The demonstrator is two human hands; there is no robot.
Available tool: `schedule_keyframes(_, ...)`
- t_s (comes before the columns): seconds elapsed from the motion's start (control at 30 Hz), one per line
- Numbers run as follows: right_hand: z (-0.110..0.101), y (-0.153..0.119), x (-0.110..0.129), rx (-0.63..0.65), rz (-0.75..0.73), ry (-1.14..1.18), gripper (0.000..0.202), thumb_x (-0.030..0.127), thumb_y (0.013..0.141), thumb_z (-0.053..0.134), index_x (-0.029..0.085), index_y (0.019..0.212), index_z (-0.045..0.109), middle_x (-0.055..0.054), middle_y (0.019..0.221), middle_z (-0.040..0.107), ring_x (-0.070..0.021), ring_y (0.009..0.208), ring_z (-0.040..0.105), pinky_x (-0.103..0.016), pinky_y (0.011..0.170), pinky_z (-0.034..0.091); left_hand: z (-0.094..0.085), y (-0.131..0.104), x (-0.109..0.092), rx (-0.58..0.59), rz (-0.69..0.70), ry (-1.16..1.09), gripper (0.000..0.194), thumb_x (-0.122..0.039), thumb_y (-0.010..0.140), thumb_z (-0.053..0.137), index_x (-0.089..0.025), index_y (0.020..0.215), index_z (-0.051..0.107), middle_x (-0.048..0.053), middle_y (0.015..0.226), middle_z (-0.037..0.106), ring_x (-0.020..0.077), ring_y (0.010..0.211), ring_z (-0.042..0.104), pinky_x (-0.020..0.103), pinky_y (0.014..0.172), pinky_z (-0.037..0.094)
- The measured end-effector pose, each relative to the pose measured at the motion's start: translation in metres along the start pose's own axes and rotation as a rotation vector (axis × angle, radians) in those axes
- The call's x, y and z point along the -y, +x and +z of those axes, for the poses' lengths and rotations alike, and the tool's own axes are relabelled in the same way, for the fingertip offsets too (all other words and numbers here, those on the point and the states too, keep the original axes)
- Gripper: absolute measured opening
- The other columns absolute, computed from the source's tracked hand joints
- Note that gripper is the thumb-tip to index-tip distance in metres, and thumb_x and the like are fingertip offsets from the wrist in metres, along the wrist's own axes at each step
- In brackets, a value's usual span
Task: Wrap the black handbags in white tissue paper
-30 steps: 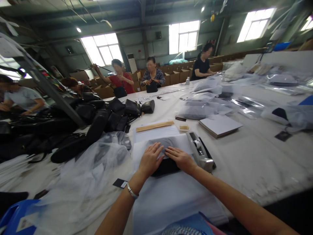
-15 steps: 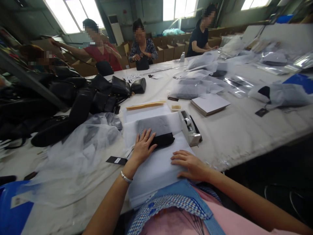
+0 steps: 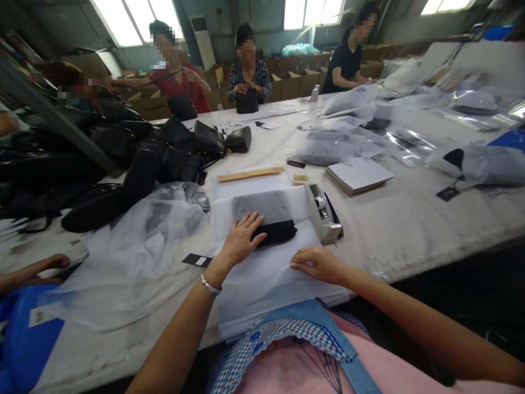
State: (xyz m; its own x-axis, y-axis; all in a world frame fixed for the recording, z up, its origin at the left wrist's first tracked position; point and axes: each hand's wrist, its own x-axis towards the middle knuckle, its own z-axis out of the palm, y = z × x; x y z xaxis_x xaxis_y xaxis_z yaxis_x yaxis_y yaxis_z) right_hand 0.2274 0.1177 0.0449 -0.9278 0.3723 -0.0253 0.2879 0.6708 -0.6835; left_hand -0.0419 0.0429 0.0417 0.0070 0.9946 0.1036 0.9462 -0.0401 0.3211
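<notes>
Bag [image 3: 279, 233], black: on paper [image 3: 254, 284], left of dispenser [image 3: 329, 232]. Left hand [image 3: 241, 239]: open, flat across bag, presumably steadying it. Right hand [image 3: 318, 264]: pinching paper, nearside of dispenser, seemingly for control.

A bright rectangular window [image 3: 133, 22] glares near eleven o'clock, clear plastic bags [image 3: 404, 145] glint past two, and shadow fills four.

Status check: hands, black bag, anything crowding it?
Left hand spread on bag and paper. Right hand fingertips at paper, grip unclear. Bag partly paper-covered. Tape dispenser close on right.
</notes>
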Motion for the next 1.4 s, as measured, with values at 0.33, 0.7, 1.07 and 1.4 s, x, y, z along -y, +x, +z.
schedule_keyframes(0.33, -0.058, 0.075, -0.004, -0.039, 0.156, 0.037, 0.043, 0.050, 0.090, 0.052, 0.015, 0.084, 0.077, -0.001, 0.070, 0.070, -0.0162, 0.065, 0.059, -0.026, 0.060, 0.039, -0.061, 0.024, 0.005, 0.246, 0.017, -0.162, 0.057, -0.057, 0.101, 0.020, -0.028, 0.131, 0.059, -0.001, 0.143, 0.055, 0.0190, 0.137, 0.045, 0.031, 0.112, 0.036)
schedule_keyframes(0.7, -0.067, 0.109, -0.007, -0.217, 0.136, -0.219, 0.035, 0.046, 0.092, 0.052, 0.021, 0.104, 0.074, -0.006, 0.096, 0.074, -0.0231, 0.087, 0.065, -0.032, 0.077, 0.045, -0.043, 0.031, -0.005, 0.099, -0.105, 0.052, 0.026, -0.019, 0.089, 0.055, -0.024, 0.114, 0.063, 0.007, 0.110, 0.072, 0.0254, 0.104, 0.067, 0.032, 0.084, 0.049)
schedule_keyframes(1.07, -0.050, 0.124, -0.008, -0.209, -0.023, -0.506, 0.012, 0.029, 0.091, 0.061, 0.021, 0.096, 0.069, -0.006, 0.103, 0.071, -0.0225, 0.099, 0.063, -0.033, 0.089, 0.044, -0.052, 0.047, 0.017, 0.111, -0.070, 0.081, 0.016, -0.035, 0.091, 0.060, -0.027, 0.102, 0.069, 0.004, 0.092, 0.076, 0.0243, 0.088, 0.071, 0.029, 0.074, 0.048)
schedule_keyframes(1.4, -0.051, 0.132, -0.025, -0.327, 0.128, -0.464, 0.007, 0.019, 0.086, 0.063, 0.024, 0.090, 0.066, -0.001, 0.097, 0.069, -0.0198, 0.096, 0.063, -0.027, 0.075, 0.042, -0.053, 0.060, 0.031, 0.086, -0.080, 0.101, 0.013, -0.034, 0.091, 0.061, -0.027, 0.096, 0.070, 0.003, 0.089, 0.075, 0.0229, 0.086, 0.071, 0.027, 0.072, 0.047)
